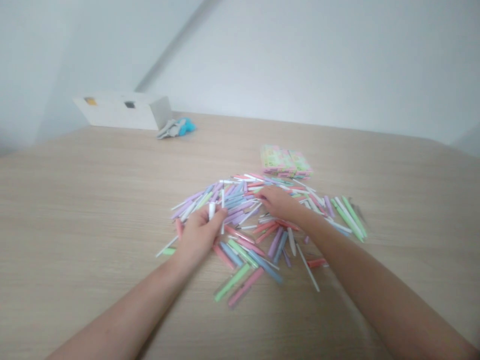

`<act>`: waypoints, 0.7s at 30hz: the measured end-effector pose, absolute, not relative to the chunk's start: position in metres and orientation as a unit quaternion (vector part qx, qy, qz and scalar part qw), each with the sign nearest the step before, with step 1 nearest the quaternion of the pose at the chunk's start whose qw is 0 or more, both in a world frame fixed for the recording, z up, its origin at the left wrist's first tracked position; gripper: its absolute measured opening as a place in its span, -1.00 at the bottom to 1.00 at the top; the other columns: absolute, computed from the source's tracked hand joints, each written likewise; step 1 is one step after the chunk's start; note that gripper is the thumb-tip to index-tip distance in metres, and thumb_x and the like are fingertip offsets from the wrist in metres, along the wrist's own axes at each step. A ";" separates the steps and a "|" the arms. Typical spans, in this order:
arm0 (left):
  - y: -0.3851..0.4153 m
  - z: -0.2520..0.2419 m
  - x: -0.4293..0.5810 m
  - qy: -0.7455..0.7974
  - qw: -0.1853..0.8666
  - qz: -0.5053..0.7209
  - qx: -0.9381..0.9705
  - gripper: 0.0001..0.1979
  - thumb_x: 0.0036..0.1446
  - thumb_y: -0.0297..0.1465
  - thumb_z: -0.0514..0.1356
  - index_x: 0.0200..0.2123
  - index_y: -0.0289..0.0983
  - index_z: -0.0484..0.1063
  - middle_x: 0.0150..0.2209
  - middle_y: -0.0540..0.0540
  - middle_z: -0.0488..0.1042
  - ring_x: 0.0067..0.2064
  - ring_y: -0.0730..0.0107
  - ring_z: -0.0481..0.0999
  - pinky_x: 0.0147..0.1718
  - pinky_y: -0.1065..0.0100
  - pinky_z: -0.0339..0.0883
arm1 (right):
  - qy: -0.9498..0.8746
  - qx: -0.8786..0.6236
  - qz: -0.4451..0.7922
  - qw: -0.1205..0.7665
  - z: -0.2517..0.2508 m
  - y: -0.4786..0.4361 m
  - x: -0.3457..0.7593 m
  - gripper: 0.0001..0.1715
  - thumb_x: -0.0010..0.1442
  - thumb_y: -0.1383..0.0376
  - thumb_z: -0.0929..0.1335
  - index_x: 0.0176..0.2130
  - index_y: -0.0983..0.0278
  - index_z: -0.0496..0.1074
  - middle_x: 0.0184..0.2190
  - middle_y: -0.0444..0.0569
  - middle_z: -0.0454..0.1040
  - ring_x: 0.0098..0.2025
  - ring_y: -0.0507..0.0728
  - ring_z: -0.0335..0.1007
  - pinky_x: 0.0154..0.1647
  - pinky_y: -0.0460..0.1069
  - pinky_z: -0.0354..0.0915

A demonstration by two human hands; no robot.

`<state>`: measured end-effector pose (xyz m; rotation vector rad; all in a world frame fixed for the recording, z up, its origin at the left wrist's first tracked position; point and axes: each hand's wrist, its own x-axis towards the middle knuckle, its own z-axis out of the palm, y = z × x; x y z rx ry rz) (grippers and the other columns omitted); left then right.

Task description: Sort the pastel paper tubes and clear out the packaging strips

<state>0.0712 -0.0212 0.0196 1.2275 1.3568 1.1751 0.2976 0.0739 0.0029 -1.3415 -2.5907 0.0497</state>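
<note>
A wide pile of slim sticks and tubes [237, 202] in white, purple, pink, green, blue and red lies on the wooden table. At the pile's left part, my left hand [200, 229] is closed around a white piece [212, 210] whose end stands up between thumb and fingers. My right hand [276, 201] reaches over the middle of the pile, its fingers bent together and pointing left among the sticks. Blur and the fingers hide what it grips, if anything. Green and pink tubes [245, 287] lie at the pile's near edge.
Behind the pile sit stacked green and pink packs [279, 160]. A white box [120, 112] stands at the back left, with a grey and blue crumpled item [178, 128] beside it. The wooden table [93, 190] meets a pale wall at the back.
</note>
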 end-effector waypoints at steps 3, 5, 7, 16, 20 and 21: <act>-0.022 0.021 0.072 0.554 0.466 0.481 0.494 -0.74 0.04 -0.18 0.19 -0.53 -0.24 0.35 -0.77 0.15 0.17 -0.72 0.54 0.14 -0.68 0.47 0.02 | -0.871 -0.470 0.028 0.141 0.006 0.078 0.301 -0.77 0.22 0.43 0.25 -0.22 0.37 0.49 -0.22 0.10 0.53 -0.13 0.17 0.39 -0.10 0.00 0.21; -0.022 0.020 0.072 0.553 0.464 0.484 0.495 -0.74 0.04 -0.19 0.19 -0.53 -0.24 0.35 -0.77 0.15 0.17 -0.72 0.54 0.13 -0.69 0.47 0.03 | -0.864 -0.476 0.036 0.158 0.009 0.079 0.305 -0.76 0.21 0.44 0.26 -0.22 0.34 0.51 -0.23 0.05 0.55 -0.15 0.15 0.41 -0.11 -0.02 0.22; -0.021 0.019 0.072 0.551 0.464 0.484 0.498 -0.73 0.03 -0.18 0.20 -0.54 -0.24 0.34 -0.77 0.15 0.17 -0.72 0.55 0.12 -0.69 0.47 0.04 | -0.855 -0.486 0.041 0.177 0.011 0.079 0.310 -0.74 0.21 0.45 0.25 -0.21 0.33 0.52 -0.23 0.02 0.56 -0.16 0.13 0.42 -0.12 -0.03 0.22; -0.021 0.013 0.070 0.546 0.468 0.477 0.505 -0.74 0.04 -0.17 0.20 -0.51 -0.24 0.36 -0.78 0.14 0.19 -0.73 0.55 0.13 -0.69 0.47 0.06 | -0.859 -0.475 0.064 0.181 0.016 0.058 0.312 -0.84 0.08 0.42 0.35 -0.36 0.28 0.56 -0.36 -0.04 0.57 -0.27 0.11 0.43 -0.23 -0.04 0.25; -0.021 0.013 0.071 0.549 0.471 0.473 0.503 -0.74 0.03 -0.18 0.20 -0.52 -0.25 0.35 -0.78 0.13 0.20 -0.73 0.55 0.14 -0.68 0.48 0.06 | -0.881 -0.447 0.069 0.142 0.009 0.059 0.306 -0.85 0.08 0.39 0.36 -0.39 0.26 0.57 -0.36 -0.05 0.57 -0.22 0.13 0.43 -0.16 -0.02 0.25; -0.021 0.013 0.071 0.549 0.472 0.471 0.503 -0.74 0.03 -0.19 0.20 -0.53 -0.25 0.35 -0.78 0.13 0.20 -0.73 0.54 0.14 -0.68 0.48 0.05 | -0.882 -0.446 0.067 0.135 0.008 0.060 0.305 -0.86 0.08 0.39 0.37 -0.40 0.26 0.57 -0.37 -0.04 0.57 -0.22 0.14 0.43 -0.16 -0.01 0.25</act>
